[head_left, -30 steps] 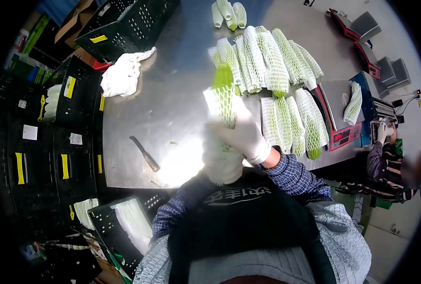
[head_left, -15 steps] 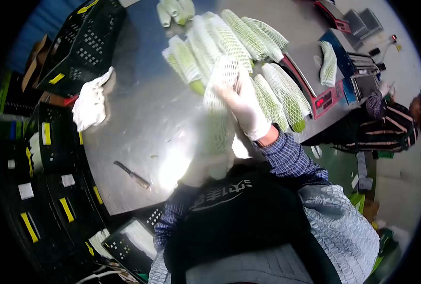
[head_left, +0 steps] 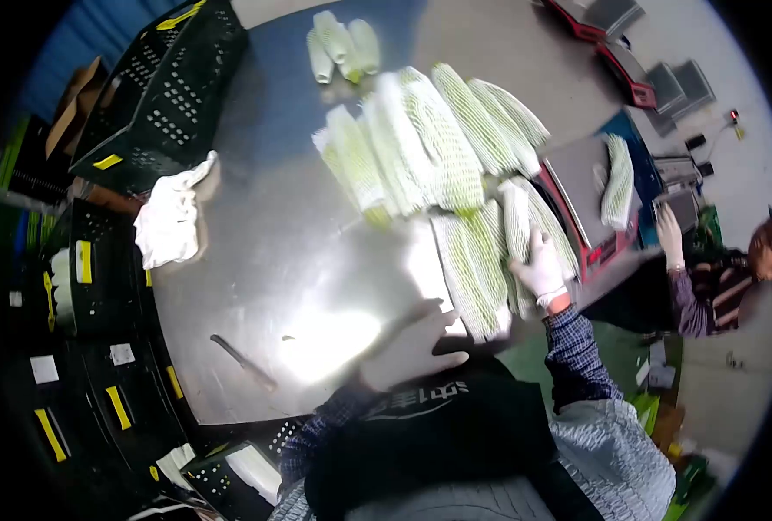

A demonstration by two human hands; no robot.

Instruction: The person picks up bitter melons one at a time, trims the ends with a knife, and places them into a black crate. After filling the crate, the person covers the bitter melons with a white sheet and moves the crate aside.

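My right hand (head_left: pixel 542 267), in a white glove, is closed on the near part of a long green vegetable in a white foam net (head_left: pixel 516 215), in the near-right group. Beside it lie more netted vegetables (head_left: pixel 470 273), side by side at the table's right edge. My left hand (head_left: pixel 407 354), also gloved, is held low near my apron with fingers spread and nothing in it. Farther back lies a row of netted vegetables (head_left: pixel 442 148). A smaller bunch of them (head_left: pixel 342 45) rests at the far end.
A knife (head_left: pixel 240 360) and a white cloth (head_left: pixel 170 213) lie on the metal table (head_left: pixel 264 226). Dark crates (head_left: pixel 164 95) line the left. One netted vegetable (head_left: pixel 617 182) rests on a red scale (head_left: pixel 599 247). A co-worker (head_left: pixel 707 295) is at the right.
The netted vegetable that was held up between my hands has left my left hand. My right hand has moved right and down, onto the near-right group. The view has shifted.
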